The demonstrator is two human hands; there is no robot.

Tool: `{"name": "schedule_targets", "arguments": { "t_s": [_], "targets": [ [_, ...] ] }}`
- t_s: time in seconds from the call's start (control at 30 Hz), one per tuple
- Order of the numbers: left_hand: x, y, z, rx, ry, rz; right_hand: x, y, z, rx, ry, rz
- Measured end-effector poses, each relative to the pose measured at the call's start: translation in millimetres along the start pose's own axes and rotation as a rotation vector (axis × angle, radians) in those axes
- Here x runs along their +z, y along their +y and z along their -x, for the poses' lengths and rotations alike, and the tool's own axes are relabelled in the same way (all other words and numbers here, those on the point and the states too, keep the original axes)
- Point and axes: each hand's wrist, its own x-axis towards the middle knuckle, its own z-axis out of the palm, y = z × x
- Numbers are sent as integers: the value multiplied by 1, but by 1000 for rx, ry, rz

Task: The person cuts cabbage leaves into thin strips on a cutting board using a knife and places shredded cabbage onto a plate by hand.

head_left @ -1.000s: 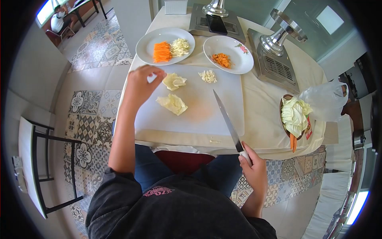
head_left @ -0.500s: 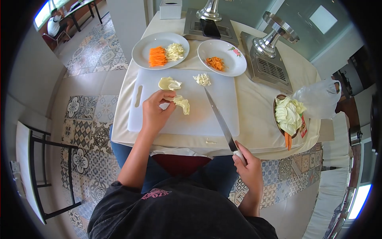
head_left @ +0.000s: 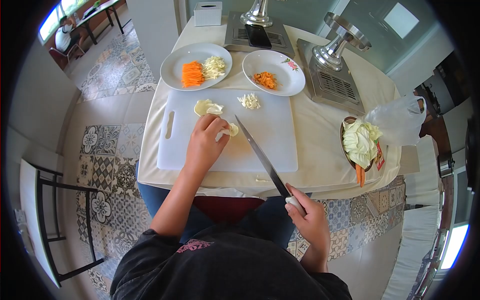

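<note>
My left hand (head_left: 206,137) pinches a curled cabbage leaf piece (head_left: 233,130) just over the white cutting board (head_left: 272,145); the fingers partly hide it. In my right hand (head_left: 310,217) is the handle of a long knife (head_left: 263,161). Its blade slants up and left across the board, its tip close to the leaf piece but apart from it. Behind my left hand lie more cabbage leaf pieces (head_left: 207,107). A small heap of chopped cabbage (head_left: 249,101) sits near the board's far edge.
A plate (head_left: 171,72) holds carrot strips (head_left: 192,74) and pale shreds (head_left: 214,67); a flowered plate (head_left: 295,82) holds orange scraps. At right are a bowl with cabbage (head_left: 361,142), carrots (head_left: 360,175) and a plastic bag (head_left: 400,120). A phone (head_left: 257,36) rests on a metal stand.
My left hand has moved slightly right and down with the leaf piece, which now looks more folded. The knife tip has shifted left, nearer to that hand. The view has shifted a little.
</note>
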Motion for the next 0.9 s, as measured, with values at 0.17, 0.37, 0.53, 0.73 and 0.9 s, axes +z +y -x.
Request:
{"name": "schedule_targets", "arguments": {
  "t_s": [0.17,0.37,0.53,0.73,0.9],
  "targets": [
    [2,-1,2,-43,-24,19,7,5,-4,-62,0,18],
    [-2,-4,4,-18,-34,58,7,8,-10,-67,41,107],
    [-8,-8,1,-18,-7,110,11,7,-14,-96,67,104],
    [-12,2,-12,-306,27,214,11,3,-14,-139,83,59],
    [1,10,-11,-485,-18,202,8,2,-13,-142,99,74]
  ]
}}
